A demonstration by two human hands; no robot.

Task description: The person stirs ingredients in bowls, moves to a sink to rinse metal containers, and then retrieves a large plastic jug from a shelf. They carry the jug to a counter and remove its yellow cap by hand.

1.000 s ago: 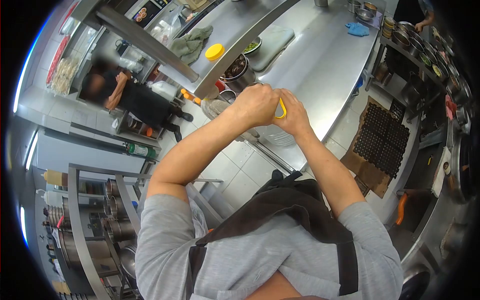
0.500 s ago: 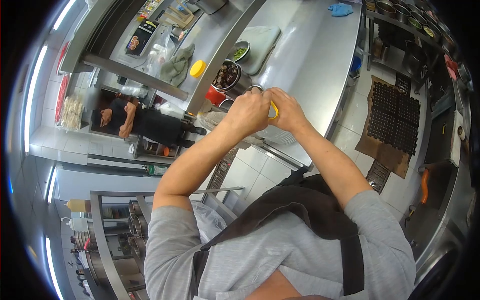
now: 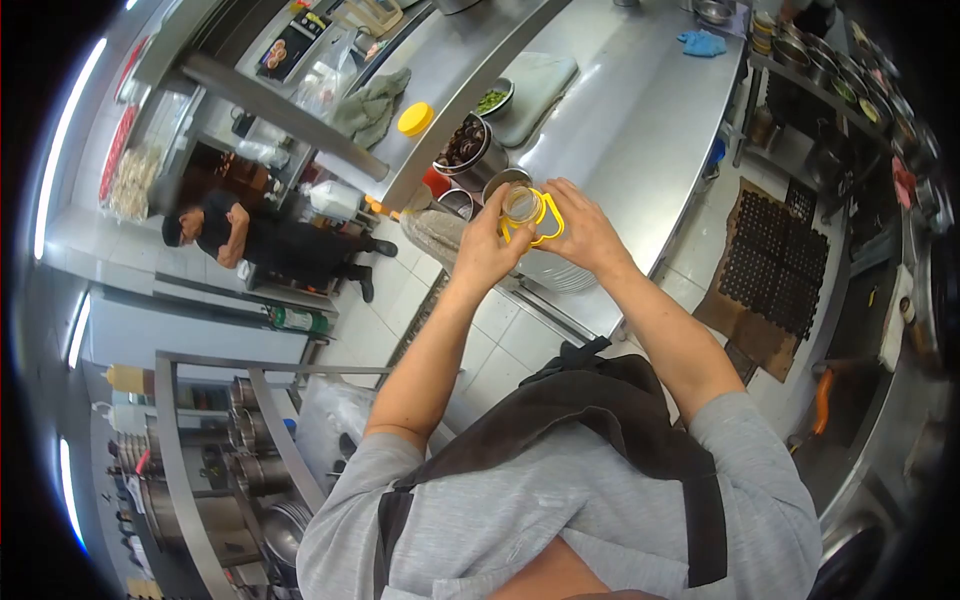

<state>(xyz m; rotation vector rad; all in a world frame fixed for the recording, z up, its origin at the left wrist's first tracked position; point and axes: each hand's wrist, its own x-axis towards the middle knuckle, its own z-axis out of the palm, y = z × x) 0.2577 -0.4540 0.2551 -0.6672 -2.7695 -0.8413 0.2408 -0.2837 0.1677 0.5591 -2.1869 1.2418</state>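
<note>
Above the near end of the steel counter [image 3: 620, 140], my left hand [image 3: 488, 245] is closed round a small clear round container [image 3: 521, 204]. My right hand [image 3: 585, 232] grips a yellow-rimmed item [image 3: 549, 222] with a see-through middle, close against the container. Whether the two items touch cannot be told. Just beyond my hands stands a metal pot of dark pieces [image 3: 466, 145], and behind it is a bowl with green pieces [image 3: 492, 98]. A pale cutting board [image 3: 535, 95] lies beside the bowl. Below my hands is a stack of clear round dishes [image 3: 560, 272].
A metal shelf [image 3: 470, 85] runs over the counter's left side, near a yellow lid [image 3: 415, 119] and a grey cloth [image 3: 372, 108]. A person in dark clothes [image 3: 270, 235] stands at the left. A blue cloth or glove [image 3: 702, 43] lies at the far end.
My hands have turned and parted slightly, bringing the clear container and more of the yellow-rimmed item into view. The camera view has shifted a little.
</note>
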